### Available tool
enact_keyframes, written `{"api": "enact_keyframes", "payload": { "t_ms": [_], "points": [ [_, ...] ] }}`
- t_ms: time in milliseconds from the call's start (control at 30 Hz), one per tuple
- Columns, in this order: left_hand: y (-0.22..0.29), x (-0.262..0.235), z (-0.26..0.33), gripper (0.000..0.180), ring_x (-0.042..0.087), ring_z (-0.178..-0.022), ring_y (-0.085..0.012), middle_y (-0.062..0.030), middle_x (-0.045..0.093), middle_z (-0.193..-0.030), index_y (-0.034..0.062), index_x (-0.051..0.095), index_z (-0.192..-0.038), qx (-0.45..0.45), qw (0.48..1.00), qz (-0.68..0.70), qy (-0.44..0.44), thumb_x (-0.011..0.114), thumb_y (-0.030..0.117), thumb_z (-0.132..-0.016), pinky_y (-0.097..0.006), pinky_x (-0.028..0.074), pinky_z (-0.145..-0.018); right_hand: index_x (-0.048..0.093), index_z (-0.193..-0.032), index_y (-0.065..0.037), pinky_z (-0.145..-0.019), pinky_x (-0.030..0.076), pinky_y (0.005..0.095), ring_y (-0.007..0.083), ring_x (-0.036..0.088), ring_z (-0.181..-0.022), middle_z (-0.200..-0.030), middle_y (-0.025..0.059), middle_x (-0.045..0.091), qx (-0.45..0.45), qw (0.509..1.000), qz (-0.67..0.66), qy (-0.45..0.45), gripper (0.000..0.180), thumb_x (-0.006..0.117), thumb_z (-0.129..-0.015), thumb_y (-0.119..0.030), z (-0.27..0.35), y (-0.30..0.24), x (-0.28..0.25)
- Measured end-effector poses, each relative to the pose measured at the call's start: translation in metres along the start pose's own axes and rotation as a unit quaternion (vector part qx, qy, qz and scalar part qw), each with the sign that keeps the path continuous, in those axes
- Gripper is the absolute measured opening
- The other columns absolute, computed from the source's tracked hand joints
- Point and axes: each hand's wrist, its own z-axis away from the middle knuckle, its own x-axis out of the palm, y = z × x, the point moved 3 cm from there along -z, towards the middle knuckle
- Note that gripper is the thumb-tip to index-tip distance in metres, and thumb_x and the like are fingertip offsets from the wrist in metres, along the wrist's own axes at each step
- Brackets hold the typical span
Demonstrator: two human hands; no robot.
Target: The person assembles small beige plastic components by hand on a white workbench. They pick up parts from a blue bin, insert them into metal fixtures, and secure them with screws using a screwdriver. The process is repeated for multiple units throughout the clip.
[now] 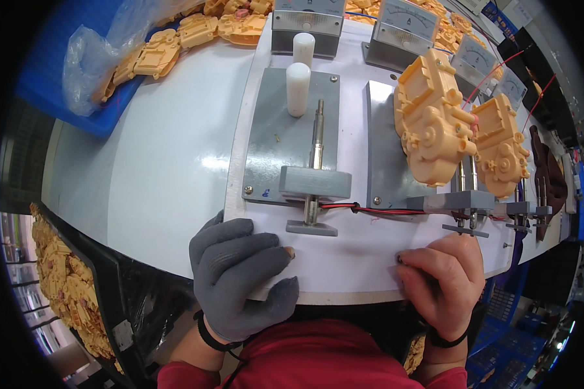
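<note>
My left hand [240, 275] wears a grey glove with one bare fingertip. It rests at the table's front edge, fingers loosely bent, thumb apart, holding nothing visible. My bare right hand [444, 282] is curled at the front edge on the right. A tiny dark spot shows at its fingertips; I cannot make out what it is. Between and beyond my hands stands a grey test fixture [315, 183] with a metal plunger rod and white posts [298, 91]. Farther right, a yellow plastic gearbox housing [431, 120] sits upright on a second fixture, with another yellow housing [499, 146] beside it.
Several analog panel meters [405, 29] line the back. Red and black wires [389, 211] run between the fixtures. A blue bin [52, 84] with a clear plastic bag stands far left, near more yellow housings [156, 52]. A black-edged container of yellow parts [65, 279] lies below left.
</note>
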Motion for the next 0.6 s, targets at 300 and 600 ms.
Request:
{"api": "enact_keyframes", "payload": {
  "t_ms": [300,600],
  "points": [
    [0.000,0.002,-0.003,0.036,0.056,-0.099,-0.0292,-0.0030,0.064,-0.098,0.0137,0.069,-0.094,0.009,1.000,0.001,-0.002,0.076,0.013,-0.058,-0.042,0.049,-0.087,0.071,-0.085,-0.011,-0.056,0.038,0.0331,0.0205,0.051,-0.063,-0.077,0.0008,0.057,0.003,1.000,-0.002,0.004,0.030,0.085,-0.059,-0.010,0.000,0.002,0.000],
    [0.001,-0.002,-0.006,0.039,0.057,-0.101,-0.0277,-0.0034,0.063,-0.102,0.0131,0.070,-0.098,0.023,0.999,0.026,-0.006,0.079,0.014,-0.060,-0.043,0.048,-0.089,0.069,-0.085,-0.007,-0.067,0.044,0.0354,0.0241,0.054,-0.072,-0.076,0.0060,0.057,0.070,0.997,-0.015,0.005,0.031,0.082,-0.057,-0.005,0.002,-0.008,-0.002]
  ]
}}
